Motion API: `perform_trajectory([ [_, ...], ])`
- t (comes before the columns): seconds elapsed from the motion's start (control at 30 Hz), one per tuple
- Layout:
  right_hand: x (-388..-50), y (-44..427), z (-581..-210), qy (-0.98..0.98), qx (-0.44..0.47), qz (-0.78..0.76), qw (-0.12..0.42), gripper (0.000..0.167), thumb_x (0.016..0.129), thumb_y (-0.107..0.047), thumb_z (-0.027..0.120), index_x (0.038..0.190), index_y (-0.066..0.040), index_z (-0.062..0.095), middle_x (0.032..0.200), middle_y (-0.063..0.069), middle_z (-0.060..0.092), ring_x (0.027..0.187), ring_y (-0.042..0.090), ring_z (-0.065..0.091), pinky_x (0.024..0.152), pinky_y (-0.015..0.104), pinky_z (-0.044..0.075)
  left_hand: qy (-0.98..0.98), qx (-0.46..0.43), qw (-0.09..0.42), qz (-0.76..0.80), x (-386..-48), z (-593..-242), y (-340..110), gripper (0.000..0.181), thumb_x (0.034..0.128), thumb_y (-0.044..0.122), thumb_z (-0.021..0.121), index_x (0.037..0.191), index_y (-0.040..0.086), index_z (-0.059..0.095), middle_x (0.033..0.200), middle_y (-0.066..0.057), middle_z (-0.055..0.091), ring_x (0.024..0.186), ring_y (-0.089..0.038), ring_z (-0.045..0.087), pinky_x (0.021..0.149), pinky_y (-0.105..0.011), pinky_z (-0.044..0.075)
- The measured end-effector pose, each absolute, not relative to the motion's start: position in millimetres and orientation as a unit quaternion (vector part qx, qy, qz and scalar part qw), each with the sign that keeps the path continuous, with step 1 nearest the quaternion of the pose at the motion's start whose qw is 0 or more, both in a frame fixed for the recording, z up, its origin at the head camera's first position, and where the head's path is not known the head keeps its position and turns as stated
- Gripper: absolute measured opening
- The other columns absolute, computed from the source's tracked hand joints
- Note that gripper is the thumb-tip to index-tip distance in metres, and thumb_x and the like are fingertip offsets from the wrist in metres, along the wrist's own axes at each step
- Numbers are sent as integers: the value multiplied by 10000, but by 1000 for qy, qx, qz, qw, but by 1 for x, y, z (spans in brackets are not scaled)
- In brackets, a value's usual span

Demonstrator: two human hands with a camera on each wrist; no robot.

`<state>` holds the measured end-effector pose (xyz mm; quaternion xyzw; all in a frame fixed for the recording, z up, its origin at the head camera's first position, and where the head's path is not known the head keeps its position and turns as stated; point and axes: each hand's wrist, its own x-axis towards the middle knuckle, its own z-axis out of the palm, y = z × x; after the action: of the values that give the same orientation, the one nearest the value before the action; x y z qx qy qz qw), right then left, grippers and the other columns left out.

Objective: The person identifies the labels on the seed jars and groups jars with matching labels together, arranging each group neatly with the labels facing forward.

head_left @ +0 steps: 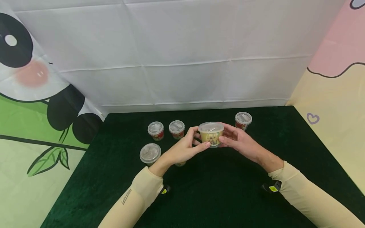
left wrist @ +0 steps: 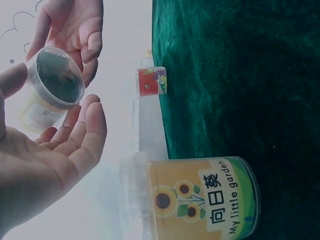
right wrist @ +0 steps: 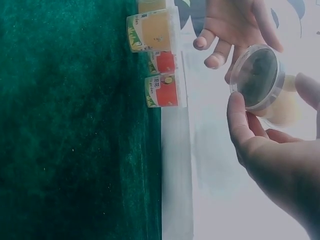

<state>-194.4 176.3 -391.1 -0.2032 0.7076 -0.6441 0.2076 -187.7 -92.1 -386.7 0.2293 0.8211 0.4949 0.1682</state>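
Observation:
A small yellow plastic tub (head_left: 211, 136) with a clear round lid is held up above the dark green cloth, between both hands. My left hand (head_left: 186, 146) grips its left side, thumb at the front low edge and fingers partly hidden behind. From the other side my right hand (head_left: 242, 142) holds it, thumb on the front label. In the left wrist view the tub's clear lid (left wrist: 60, 75) faces the camera. A sunflower-label tub (left wrist: 200, 200) stands close to the left wrist camera.
Two red tubs (head_left: 156, 131) stand at the back left, with a lidded tub (head_left: 150, 153) nearer. Another tub (head_left: 180, 164) is mostly hidden under the left forearm. One red tub (head_left: 243, 121) stands at the back right. A white cloth wall (head_left: 182, 85) rises behind the table.

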Motion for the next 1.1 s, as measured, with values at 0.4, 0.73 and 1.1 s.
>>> perform_trajectory([
  [0.4,-198,183,-390,711,-199,-641,208,673,1026,-218,628,1601,-160,281,1526,131,409,1379,321,457,1046,341,472,821,252,159,488,-190,-382,-95,657,1015,409,613,1523,182,263,1352,-85,471,1112,-223,587,876,-378,540],
  [0.73,-197,181,-390,716,-195,-638,205,677,1027,-239,628,1602,-159,279,1530,130,403,1382,329,451,1052,357,468,828,248,168,474,-191,-382,-98,680,1020,442,589,1545,194,234,1372,-83,454,1136,-225,570,894,-388,534],
  [1.1,-196,179,-392,690,-202,-665,202,627,1054,-206,576,1596,-121,271,1521,169,387,1343,327,481,1018,349,497,816,260,182,484,-193,-380,-102,643,1051,415,537,1570,189,232,1394,-78,472,1149,-225,579,929,-402,531],
])
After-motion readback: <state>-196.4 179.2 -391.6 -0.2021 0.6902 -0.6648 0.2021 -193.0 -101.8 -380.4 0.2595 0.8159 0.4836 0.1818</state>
